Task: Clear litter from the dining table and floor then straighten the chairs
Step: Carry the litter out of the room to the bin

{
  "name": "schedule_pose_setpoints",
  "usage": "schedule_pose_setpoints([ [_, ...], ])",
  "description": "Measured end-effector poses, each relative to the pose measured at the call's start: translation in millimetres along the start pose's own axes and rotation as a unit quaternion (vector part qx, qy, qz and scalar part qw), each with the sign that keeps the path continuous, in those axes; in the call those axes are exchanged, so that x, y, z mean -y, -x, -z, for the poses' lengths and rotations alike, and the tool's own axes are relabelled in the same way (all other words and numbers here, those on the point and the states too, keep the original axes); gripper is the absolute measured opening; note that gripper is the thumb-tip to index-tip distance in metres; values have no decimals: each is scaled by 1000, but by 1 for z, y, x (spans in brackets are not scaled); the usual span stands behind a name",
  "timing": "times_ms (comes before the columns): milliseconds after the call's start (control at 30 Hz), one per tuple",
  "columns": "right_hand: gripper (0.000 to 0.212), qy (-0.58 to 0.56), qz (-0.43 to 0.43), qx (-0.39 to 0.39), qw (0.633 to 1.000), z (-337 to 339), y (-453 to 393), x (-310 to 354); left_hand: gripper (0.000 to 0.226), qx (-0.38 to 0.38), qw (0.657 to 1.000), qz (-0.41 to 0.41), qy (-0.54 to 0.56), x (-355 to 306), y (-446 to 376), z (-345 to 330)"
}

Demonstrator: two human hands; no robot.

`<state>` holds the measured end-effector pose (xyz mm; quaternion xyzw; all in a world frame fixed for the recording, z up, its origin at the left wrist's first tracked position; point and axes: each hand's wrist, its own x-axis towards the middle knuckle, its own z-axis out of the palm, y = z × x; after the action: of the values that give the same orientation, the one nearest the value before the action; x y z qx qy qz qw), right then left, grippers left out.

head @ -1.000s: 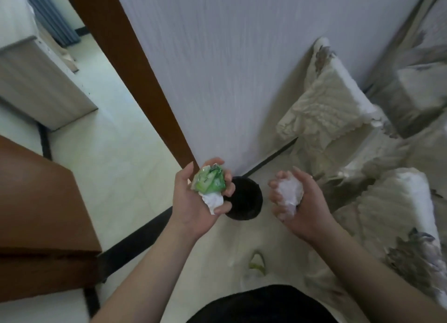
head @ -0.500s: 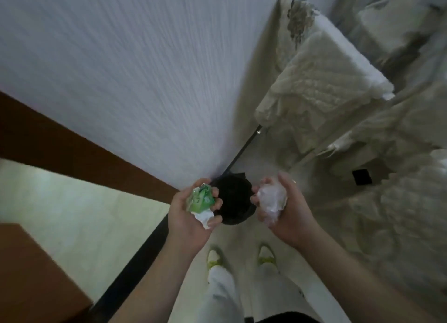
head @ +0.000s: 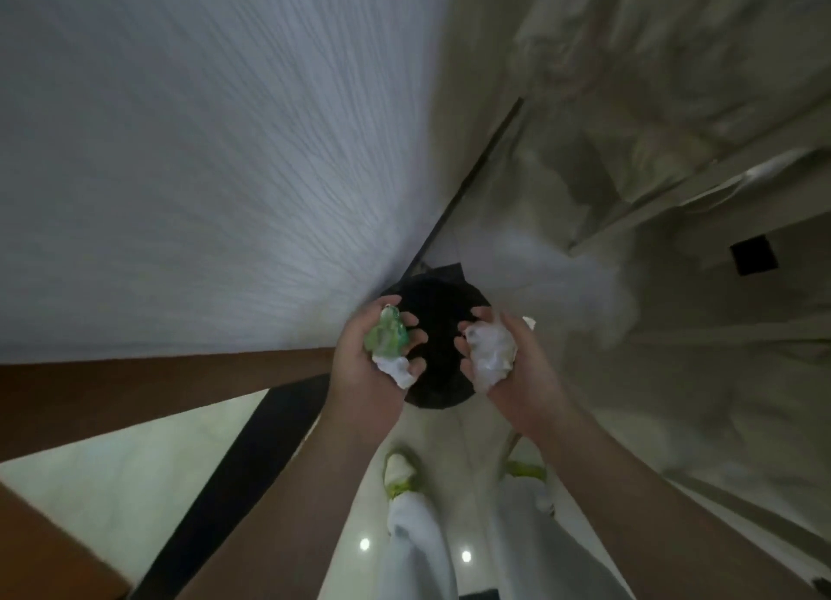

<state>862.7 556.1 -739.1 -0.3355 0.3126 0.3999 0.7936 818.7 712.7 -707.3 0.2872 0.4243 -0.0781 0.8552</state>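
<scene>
Two hands hang over the bin [head: 438,329], which stands on the floor against the wall, its round mouth straight below and between them. Left hand [head: 366,365] curls round a green wrapper [head: 387,336] and a tissue [head: 398,368] above the bin's left rim; right hand [head: 512,365] grips a white wad [head: 490,352] above its right rim. Neither is nearer, so I judge letting go should drop both loads in.

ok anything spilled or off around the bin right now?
Nothing stands out. Left hand holds the green-and-white wad, right hand the white wad, both over the black bin. No litter shows on the floor beside it; the view is blurred.
</scene>
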Motion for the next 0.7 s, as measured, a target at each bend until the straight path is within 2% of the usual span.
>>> schedule_pose_setpoints([
  [67, 25, 60, 12, -46, 997, 20, -36, -10, 21, -33, 999, -5, -25, 18, -30, 19],
  [133, 31, 176, 29, -106, 978, 36, -62, -19, 26, -73, 994, -27, -77, 36, -54, 38],
  [200, 30, 332, 57, -154, 929, 49, -81, -28, 26, -117, 976, -53, -175, 51, -72, 57],
  [267, 24, 478, 116, -152, 857, 64, -99, -37, 27, -143, 937, -92, -304, 60, -88, 75],
  [300, 26, 536, 156, -138, 818, 72, -109, -42, 30, -144, 903, -128, -384, 63, -94, 84],
  [333, 31, 588, 192, -125, 776, 78, -116, -44, 33, -138, 850, -183, -474, 64, -100, 91],
  [400, 51, 678, 241, -87, 689, 86, -128, -49, 39, -97, 704, -305, -634, 65, -110, 101],
  [433, 62, 709, 250, -66, 656, 88, -131, -52, 41, -79, 641, -337, -685, 66, -113, 103],
  [467, 72, 726, 245, -53, 640, 90, -132, -54, 43, -73, 599, -350, -716, 66, -115, 103],
  [533, 81, 747, 240, -48, 618, 90, -132, -56, 46, -81, 554, -349, -751, 67, -118, 102],
  [700, 80, 819, 251, -46, 514, 99, -123, -50, 59, -66, 499, -339, -795, 71, -122, 99],
])
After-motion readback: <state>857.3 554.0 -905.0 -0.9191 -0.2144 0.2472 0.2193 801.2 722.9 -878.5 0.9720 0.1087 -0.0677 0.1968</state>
